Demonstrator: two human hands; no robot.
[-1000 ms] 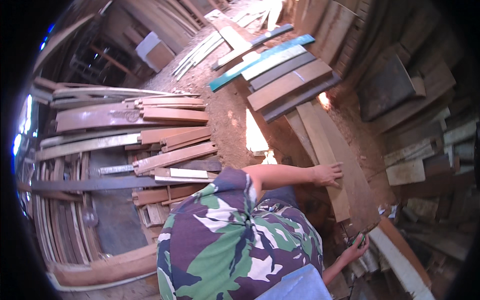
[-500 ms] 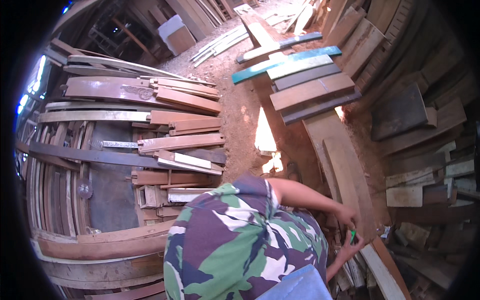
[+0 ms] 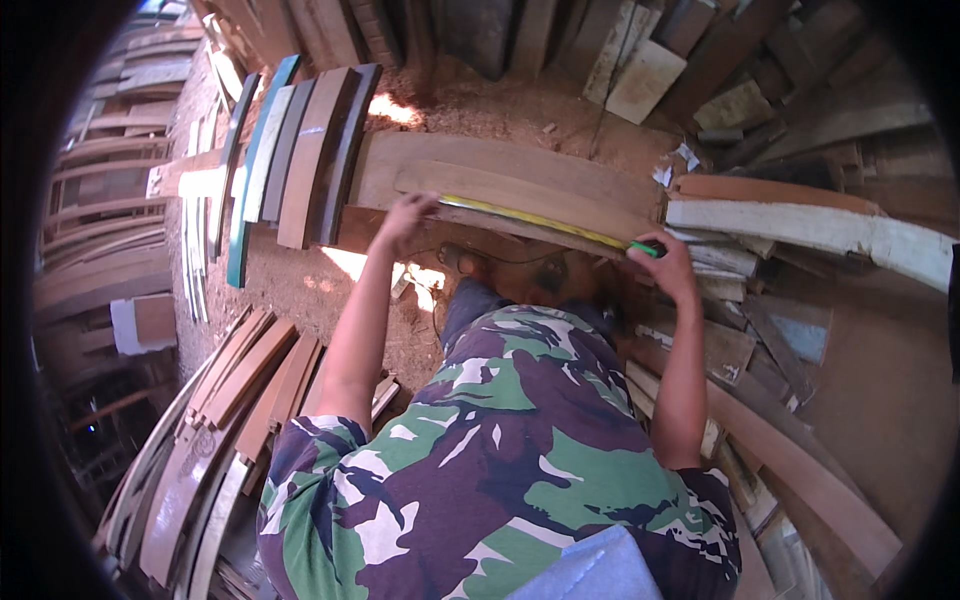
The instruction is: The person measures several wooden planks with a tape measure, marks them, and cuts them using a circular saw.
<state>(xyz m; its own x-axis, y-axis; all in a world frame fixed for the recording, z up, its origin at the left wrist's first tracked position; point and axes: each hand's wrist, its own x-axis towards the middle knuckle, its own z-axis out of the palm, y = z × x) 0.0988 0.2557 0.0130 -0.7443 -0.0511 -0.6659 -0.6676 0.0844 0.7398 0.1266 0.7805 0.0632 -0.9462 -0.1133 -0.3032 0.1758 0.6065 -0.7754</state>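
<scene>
The yellow tape (image 3: 535, 222) is pulled out straight along the near long edge of a narrow board (image 3: 540, 202). That board lies on a wide board (image 3: 540, 160). The right hand (image 3: 668, 265) is by the wide board's near right corner, with its fingers curled around the green tape case (image 3: 643, 249). The left hand (image 3: 408, 218) is at the tape's left end, by the near edge. Its fingers are bent and close together, but I cannot tell if they pinch the tape. A dark board (image 3: 345, 150) lies across the wide board's left end
</scene>
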